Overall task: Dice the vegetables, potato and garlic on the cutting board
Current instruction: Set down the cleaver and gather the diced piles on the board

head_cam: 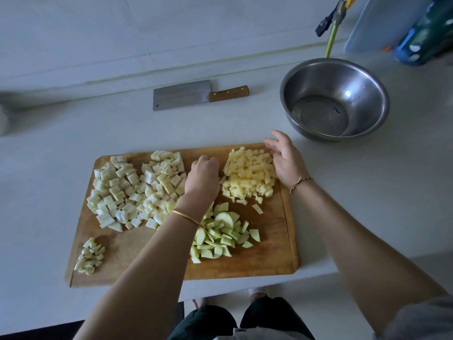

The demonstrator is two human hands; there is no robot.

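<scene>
A wooden cutting board [274,244] lies on the white counter. Four heaps sit on it: pale cubes [132,190] at the left, yellow diced potato [248,175] at the back right, green chunks [220,234] in the front middle, and chopped garlic [90,256] at the front left corner. My left hand [203,176] rests with curled fingers on the board against the potato heap's left side. My right hand [284,155] is spread, palm against the heap's right side. A cleaver [188,94] with a wooden handle lies on the counter behind the board, in neither hand.
A steel bowl [380,94] stands at the back right, just beyond the board's corner. Behind it are a green-handled tool [331,40], a clear plastic container [377,23] and a blue bottle [424,42]. The counter's front edge runs just below the board.
</scene>
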